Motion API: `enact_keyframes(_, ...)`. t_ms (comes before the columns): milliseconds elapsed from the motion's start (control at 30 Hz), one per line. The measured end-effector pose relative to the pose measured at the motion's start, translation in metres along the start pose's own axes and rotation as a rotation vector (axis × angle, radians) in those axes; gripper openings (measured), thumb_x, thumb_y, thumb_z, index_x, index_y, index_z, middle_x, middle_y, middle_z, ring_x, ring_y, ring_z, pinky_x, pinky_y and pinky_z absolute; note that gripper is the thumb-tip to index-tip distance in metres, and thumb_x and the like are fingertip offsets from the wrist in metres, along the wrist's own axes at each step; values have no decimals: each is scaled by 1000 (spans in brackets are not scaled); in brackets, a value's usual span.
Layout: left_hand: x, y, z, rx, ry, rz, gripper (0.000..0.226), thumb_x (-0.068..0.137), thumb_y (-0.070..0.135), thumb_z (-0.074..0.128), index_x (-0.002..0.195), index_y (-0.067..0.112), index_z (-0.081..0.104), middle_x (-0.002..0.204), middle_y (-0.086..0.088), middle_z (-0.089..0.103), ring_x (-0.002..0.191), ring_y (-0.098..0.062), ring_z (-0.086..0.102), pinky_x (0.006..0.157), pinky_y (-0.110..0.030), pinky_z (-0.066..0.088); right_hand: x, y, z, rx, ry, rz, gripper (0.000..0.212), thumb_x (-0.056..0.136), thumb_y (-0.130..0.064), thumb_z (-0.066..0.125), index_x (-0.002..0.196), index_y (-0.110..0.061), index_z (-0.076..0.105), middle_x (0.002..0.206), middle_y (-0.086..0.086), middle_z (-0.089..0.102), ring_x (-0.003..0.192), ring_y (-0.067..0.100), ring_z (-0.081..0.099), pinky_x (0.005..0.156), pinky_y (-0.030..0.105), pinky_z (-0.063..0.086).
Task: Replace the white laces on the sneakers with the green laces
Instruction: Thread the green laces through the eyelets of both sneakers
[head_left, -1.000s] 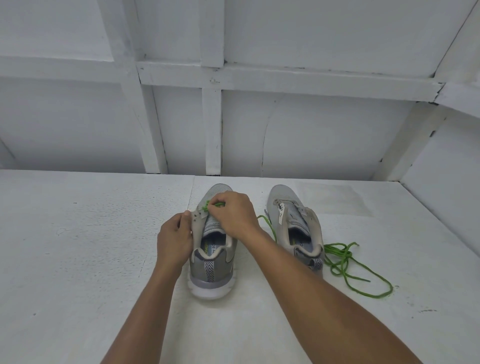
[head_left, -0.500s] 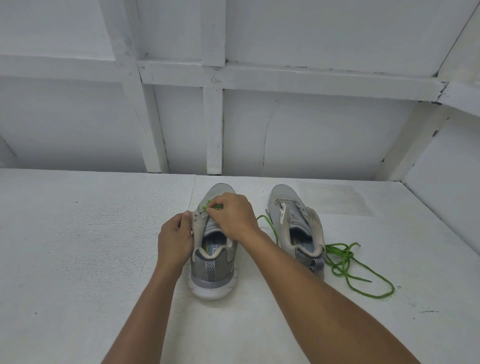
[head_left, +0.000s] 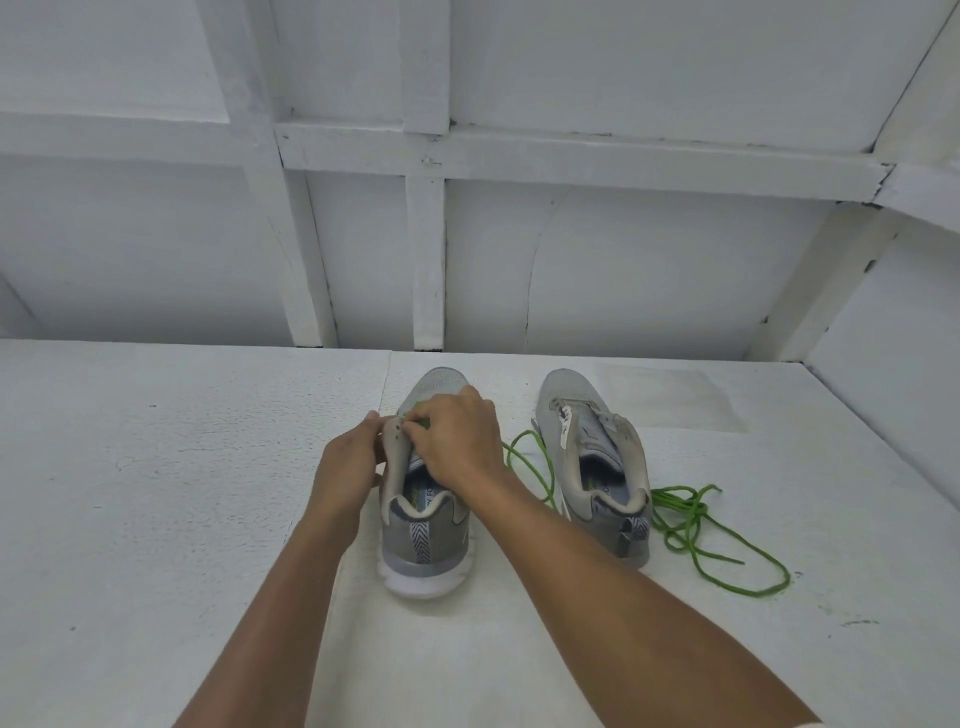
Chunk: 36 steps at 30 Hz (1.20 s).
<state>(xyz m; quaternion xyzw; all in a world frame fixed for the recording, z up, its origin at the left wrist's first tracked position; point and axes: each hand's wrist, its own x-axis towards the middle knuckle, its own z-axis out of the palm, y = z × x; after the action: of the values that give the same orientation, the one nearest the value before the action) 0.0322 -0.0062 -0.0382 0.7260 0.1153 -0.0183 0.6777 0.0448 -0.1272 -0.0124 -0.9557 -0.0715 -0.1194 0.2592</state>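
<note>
Hands, seen from the head camera, have barely shifted in the last second. The left hand (head_left: 348, 462) pinches the eyelet flap of the near sneaker (head_left: 421, 545), and the right hand (head_left: 457, 436) pinches a green lace (head_left: 423, 422) at an eyelet, so threading is likely stuck on one hole. Right of both hands stands the second sneaker (head_left: 597, 441), with loose green lace (head_left: 691, 519) beyond it. Fingers hide the lace tip; no white laces show.
</note>
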Motion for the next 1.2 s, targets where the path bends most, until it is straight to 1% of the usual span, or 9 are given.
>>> enact_keyframes(267,26,9,-12,24,24,92,10,96,18,57,92,13,64,97,-3,69,88,-18,65,73,-31,47,-8,5,-5,-92,14,-9,27,94,-24,50,114,-25,68,110,-3,61,108,23,41,81,36,28)
enact_keyframes(367,50,25,-37,-403,108,15,16,103,13,40,97,9,54,99,-6,68,92,-20,68,79,-34,51,-15,16,-7,-1,44,52,38,87,-20,55,125,-24,59,123,-1,52,115,25,41,90,39,32)
enact_keyframes(500,82,65,-97,-1100,193,-1,33,100,3,31,75,10,51,60,-1,57,52,-11,60,64,-24,48,-27,27,-17,128,83,164,57,84,-35,65,136,-21,45,133,1,43,123,22,37,100,38,34)
enact_keyframes(633,72,73,-82,-351,59,110,28,92,-6,44,87,16,59,65,3,51,39,-5,36,38,-16,26,-42,33,-18,303,57,279,69,82,-45,70,137,-19,37,133,1,39,121,21,45,101,38,42)
enact_keyframes(733,41,57,-45,733,-399,171,18,98,13,52,96,25,65,73,7,66,50,-5,48,48,-18,35,-48,36,-17,341,38,326,69,82,-48,71,133,-18,36,130,0,40,116,20,50,95,36,46)
enact_keyframes(800,34,51,-37,1098,-476,271,18,98,27,52,87,25,66,78,11,68,68,-7,57,59,-19,38,-50,35,-16,347,51,334,68,80,-49,72,129,-18,37,126,-1,41,111,20,51,90,35,47)
enact_keyframes(1033,80,101,-112,936,259,294,16,96,16,53,99,11,68,92,-5,73,96,-27,59,81,-34,43,-55,36,-16,402,73,369,67,77,-51,74,123,-18,38,122,-1,40,106,19,50,87,34,46)
enact_keyframes(1133,70,97,-99,962,93,319,45,96,18,57,140,19,48,90,-2,74,95,-19,61,81,-29,44,-55,35,-17,399,74,372,62,78,-51,73,118,-19,38,118,-2,41,103,17,49,81,30,43)
enact_keyframes(1200,50,83,-70,961,-174,321,55,97,23,57,147,29,35,79,7,72,67,1,59,65,-17,42,-55,34,-17,392,72,370,58,79,-52,72,114,-20,38,115,-3,42,100,17,50,77,29,40)
